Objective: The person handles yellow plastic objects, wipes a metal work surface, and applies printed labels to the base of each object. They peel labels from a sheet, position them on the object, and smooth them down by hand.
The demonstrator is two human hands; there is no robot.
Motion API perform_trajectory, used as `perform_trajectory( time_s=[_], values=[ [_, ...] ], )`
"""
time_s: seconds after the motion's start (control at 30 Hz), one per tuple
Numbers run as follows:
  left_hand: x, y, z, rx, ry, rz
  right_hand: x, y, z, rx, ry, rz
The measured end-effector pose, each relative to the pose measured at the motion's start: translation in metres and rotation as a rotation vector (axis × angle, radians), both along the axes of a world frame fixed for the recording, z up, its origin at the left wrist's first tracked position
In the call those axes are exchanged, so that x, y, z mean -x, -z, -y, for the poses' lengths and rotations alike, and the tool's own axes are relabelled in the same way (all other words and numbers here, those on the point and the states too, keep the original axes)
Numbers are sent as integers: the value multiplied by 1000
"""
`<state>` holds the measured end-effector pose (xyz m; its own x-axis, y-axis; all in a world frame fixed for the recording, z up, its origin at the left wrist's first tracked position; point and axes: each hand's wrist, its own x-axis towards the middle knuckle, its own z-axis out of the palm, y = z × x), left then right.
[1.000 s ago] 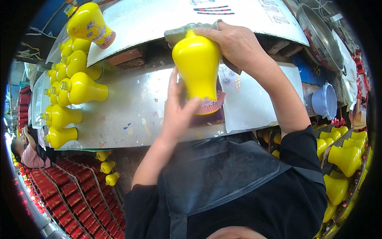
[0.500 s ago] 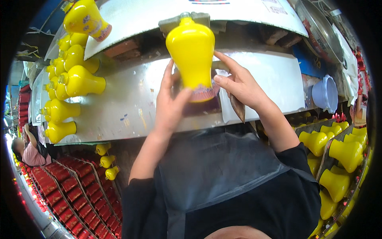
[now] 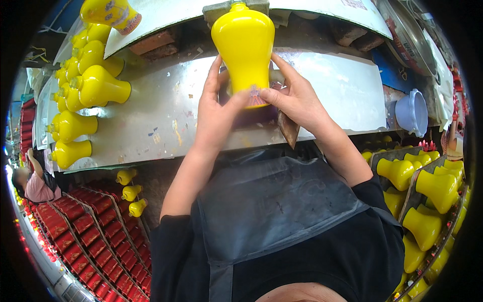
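Observation:
A glossy yellow bottle [image 3: 244, 45] with broad shoulders and a narrower waist lies with its neck pointing away and its base toward me. A patterned pinkish-purple band [image 3: 255, 96] shows around the base, partly covered by my thumbs. My left hand [image 3: 214, 108] is closed around the left side of the base, its thumb blurred on the band. From the right, my right hand [image 3: 299, 103] grips the same end, thumb pressed on the band. Beneath that hand, a brown pointed piece [image 3: 288, 129], perhaps wood, sticks out.
Several yellow bottles [image 3: 103, 86] crowd the table's left side; a decorated one [image 3: 108, 12] lies farther back. A white sheet [image 3: 342, 93] and a lavender basin [image 3: 411, 113] are on the right. Racks of yellow bottles [image 3: 421, 229] and red pieces [image 3: 95, 236] flank me. Another person [image 3: 37, 183] is far left.
My thumbs have come together over the front of the bottle's base. The band, flared at the right before, now sits closer to the bottle. The whole view has shifted slightly.

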<state>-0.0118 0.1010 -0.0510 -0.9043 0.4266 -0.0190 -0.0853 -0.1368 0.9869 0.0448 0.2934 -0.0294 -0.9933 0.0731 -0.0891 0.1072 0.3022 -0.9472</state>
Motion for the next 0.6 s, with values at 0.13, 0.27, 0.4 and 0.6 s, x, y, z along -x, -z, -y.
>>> perform_trajectory(
  time_s=[0.13, 0.27, 0.4, 0.6],
  values=[
    [0, 3, 0, 1, -1, -9, 0, 1, 3, 4, 13, -22],
    [-1, 4, 2, -48, 8, 41, 0, 1, -2, 12, 9, 24],
    [-2, 5, 5, -67, 32, 61, -1, 2, -4, 23, 0, 2],
    [-3, 6, 2, -24, 11, 19, -4, 0, 1, -11, 4, 60]
  ],
)
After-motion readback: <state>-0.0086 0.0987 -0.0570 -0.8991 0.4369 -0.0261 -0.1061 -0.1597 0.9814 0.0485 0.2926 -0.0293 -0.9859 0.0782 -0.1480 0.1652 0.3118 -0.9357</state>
